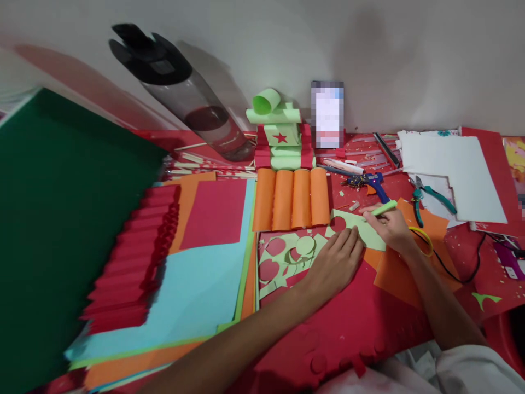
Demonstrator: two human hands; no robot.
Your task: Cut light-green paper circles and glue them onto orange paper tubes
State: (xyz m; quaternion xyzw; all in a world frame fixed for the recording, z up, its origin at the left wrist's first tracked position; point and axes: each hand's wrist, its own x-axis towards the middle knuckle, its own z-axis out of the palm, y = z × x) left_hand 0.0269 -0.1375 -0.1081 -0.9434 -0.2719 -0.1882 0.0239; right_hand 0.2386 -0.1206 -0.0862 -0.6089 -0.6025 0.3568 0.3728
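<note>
My right hand (389, 227) is closed round a light green pen (385, 208), held slanted over a light green paper piece (372, 234). My left hand (338, 257) lies flat with fingers stretched out, its fingertips at the edge of that piece. A round hole shows red through the piece's left end. Left of my left hand are light green paper scraps (283, 238) with round cutouts and a loose paper disc (305, 245). Just beyond them stands a row of orange paper rolls (283, 200). An orange sheet (400, 279) lies under my right forearm.
A tall bottle (205, 117) leans by the wall beside a green and red paper model (283, 139) and a phone (327, 115). A glue gun (369, 183), pliers (430, 197) and white board (471, 169) lie right. Coloured sheets (197, 284) and pleated red paper (135, 257) lie left.
</note>
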